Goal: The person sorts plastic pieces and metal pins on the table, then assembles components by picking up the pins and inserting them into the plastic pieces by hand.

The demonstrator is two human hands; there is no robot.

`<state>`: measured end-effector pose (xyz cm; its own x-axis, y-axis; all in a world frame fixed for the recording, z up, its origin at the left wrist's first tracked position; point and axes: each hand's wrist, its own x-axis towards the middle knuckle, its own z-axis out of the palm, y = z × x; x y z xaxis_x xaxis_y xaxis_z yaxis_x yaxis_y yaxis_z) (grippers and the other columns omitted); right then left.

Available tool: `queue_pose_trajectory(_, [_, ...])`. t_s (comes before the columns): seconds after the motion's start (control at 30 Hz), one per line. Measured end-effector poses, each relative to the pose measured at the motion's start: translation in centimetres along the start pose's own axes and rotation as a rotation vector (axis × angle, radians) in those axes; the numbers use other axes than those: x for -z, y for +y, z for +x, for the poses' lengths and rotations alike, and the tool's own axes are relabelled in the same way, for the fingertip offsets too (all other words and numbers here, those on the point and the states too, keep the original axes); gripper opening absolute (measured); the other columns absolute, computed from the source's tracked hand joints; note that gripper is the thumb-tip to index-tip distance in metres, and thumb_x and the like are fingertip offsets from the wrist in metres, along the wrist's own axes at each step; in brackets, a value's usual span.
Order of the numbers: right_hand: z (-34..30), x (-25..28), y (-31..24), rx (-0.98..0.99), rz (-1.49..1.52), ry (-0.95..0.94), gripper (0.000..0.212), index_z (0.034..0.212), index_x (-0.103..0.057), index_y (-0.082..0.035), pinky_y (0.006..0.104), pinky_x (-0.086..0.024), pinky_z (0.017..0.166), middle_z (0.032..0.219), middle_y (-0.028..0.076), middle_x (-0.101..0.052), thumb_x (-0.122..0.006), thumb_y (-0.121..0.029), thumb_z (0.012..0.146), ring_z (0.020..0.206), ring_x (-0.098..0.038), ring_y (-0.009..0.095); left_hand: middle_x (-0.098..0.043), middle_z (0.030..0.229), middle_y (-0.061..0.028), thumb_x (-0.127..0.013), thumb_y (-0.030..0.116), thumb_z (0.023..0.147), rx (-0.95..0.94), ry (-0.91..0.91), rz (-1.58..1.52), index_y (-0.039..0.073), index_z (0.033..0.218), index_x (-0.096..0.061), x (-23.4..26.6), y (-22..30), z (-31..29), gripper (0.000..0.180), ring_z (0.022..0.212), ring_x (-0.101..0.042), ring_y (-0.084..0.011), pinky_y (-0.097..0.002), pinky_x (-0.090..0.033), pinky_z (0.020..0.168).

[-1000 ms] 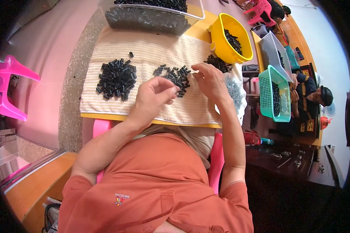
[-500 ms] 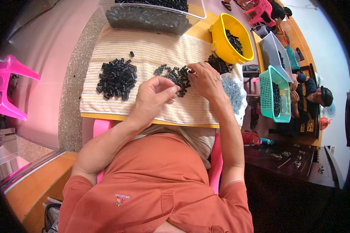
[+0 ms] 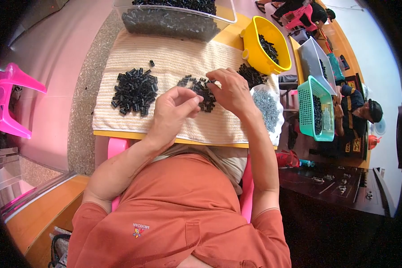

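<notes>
My left hand (image 3: 176,109) is raised over the towel, thumb and forefinger pinched together; whatever sits between them is too small to make out. Just to its right, my right hand (image 3: 231,91) curls its fingers down at the middle pile of small black plastic pieces (image 3: 207,105), fingertips close together. Whether a piece is in that grip cannot be told. Another heap of short black tubular pieces (image 3: 135,93) lies left of my hands, with one loose piece (image 3: 152,63) above it. Beyond my right hand lie more black pieces (image 3: 251,75) and a heap of small silvery parts (image 3: 266,109).
A striped towel (image 3: 178,53) covers the table. Behind it stands a clear bin (image 3: 169,22) of black pieces, with a yellow tub (image 3: 283,68) at the back right. Further right are a green basket (image 3: 306,111) and a seated person (image 3: 355,105). A pink stool (image 3: 9,100) stands left.
My right hand has shifted slightly left, closer to my left hand. The left hand stays pinched in nearly the same place.
</notes>
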<state>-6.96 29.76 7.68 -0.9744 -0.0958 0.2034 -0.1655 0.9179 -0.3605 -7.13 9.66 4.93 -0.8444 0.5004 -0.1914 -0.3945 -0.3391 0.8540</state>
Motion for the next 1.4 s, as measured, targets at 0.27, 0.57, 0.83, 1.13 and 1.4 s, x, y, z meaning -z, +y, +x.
queue_pose_trajectory(0.27, [1.9,-1.4,-0.6,-0.011,-0.127,-0.090,0.023,0.102,-0.071,-0.007,0.0419,-0.050,0.087,0.094,0.012,-0.071,-0.060,-0.010,0.082,0.096,-0.063,0.033,-0.071,0.096,-0.0051,-0.068,0.011,0.091,-0.001,-0.008,0.001,0.005,0.099,-0.064,0.0,0.0,0.0,0.011,0.076,-0.064,-0.0074,-0.0217,-0.053,0.070])
queue_pose_trajectory(0.57, [0.2,-0.6,-1.4,0.002,0.091,0.092,0.026,0.106,-0.067,-0.004,0.0372,-0.054,0.080,0.093,0.014,-0.069,-0.067,-0.008,0.080,0.088,-0.067,0.029,-0.070,0.097,-0.0043,-0.067,0.010,0.092,0.002,0.010,-0.018,0.004,0.100,-0.063,0.0,0.3,-0.1,0.011,0.078,-0.063,-0.0072,-0.0219,-0.053,0.072])
queue_pose_trajectory(0.83, [-3.7,-0.6,-3.4,0.015,0.395,0.181,0.031,0.105,-0.061,-0.004,0.0386,-0.053,0.070,0.089,0.015,-0.066,-0.074,-0.002,0.077,0.080,-0.067,0.030,-0.068,0.093,-0.0047,-0.069,0.012,0.091,-0.059,-0.013,-0.022,-0.001,0.106,-0.065,-0.3,-0.5,0.2,0.020,0.081,-0.062,-0.0089,-0.0241,-0.053,0.074])
queue_pose_trajectory(1.13, [-5.3,-0.9,-3.4,0.050,0.394,0.215,0.027,0.101,-0.063,-0.004,0.0379,-0.053,0.069,0.088,0.013,-0.067,-0.076,-0.003,0.078,0.079,-0.067,0.030,-0.069,0.090,-0.0048,-0.068,0.013,0.093,0.054,-0.082,-0.041,0.000,0.104,-0.068,0.0,-0.5,0.0,0.017,0.080,-0.063,-0.0090,-0.0242,-0.053,0.073])
queue_pose_trajectory(1.4, [-6.4,-1.7,-3.1,-0.038,0.596,0.206,0.024,0.101,-0.063,-0.003,0.0319,-0.056,0.075,0.089,0.012,-0.067,-0.075,0.001,0.080,0.083,-0.069,0.023,-0.068,0.094,-0.0043,-0.068,0.013,0.093,0.132,-0.126,-0.052,0.001,0.104,-0.067,0.1,-0.5,0.1,0.016,0.082,-0.065,-0.0103,-0.0258,-0.056,0.075])
